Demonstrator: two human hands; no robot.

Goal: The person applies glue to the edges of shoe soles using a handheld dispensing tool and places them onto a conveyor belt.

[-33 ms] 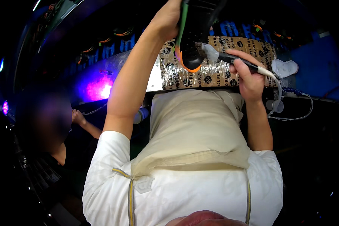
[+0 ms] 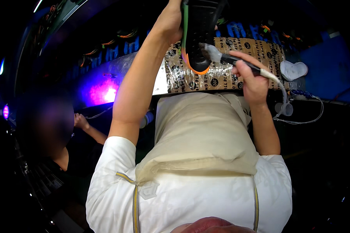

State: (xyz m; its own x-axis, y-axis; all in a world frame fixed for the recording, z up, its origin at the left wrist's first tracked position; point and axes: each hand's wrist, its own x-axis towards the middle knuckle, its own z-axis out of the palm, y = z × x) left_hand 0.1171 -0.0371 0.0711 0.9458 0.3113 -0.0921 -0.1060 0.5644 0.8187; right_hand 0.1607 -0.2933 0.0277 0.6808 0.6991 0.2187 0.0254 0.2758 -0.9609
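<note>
My left hand (image 2: 170, 24) is closed round the left side of a shoe sole (image 2: 200, 40) at the top of the head view. The sole has a black, dotted inner face and a raised rim coloured green and orange. Its rounded end points toward me; its far end runs out of the picture. My right hand (image 2: 256, 83) grips the black handle of a brush (image 2: 233, 60), with a white tube running from the handle's back end. The pale, dark-tipped bristles meet the black face near the rounded end. Some of my left fingers are hidden behind the sole.
Under the sole is a work surface covered with printed brown paper (image 2: 256, 77) and clear film. A white, sole-shaped piece (image 2: 293, 70) lies to the right, above a small cup (image 2: 287, 109) and looped tubing. Purple light (image 2: 105, 93) falls at left, where a co-worker's hand (image 2: 81, 121) shows.
My right hand and the brush have shifted slightly left, carrying the bristles a little across the sole. The sole and my left hand have also moved slightly.
</note>
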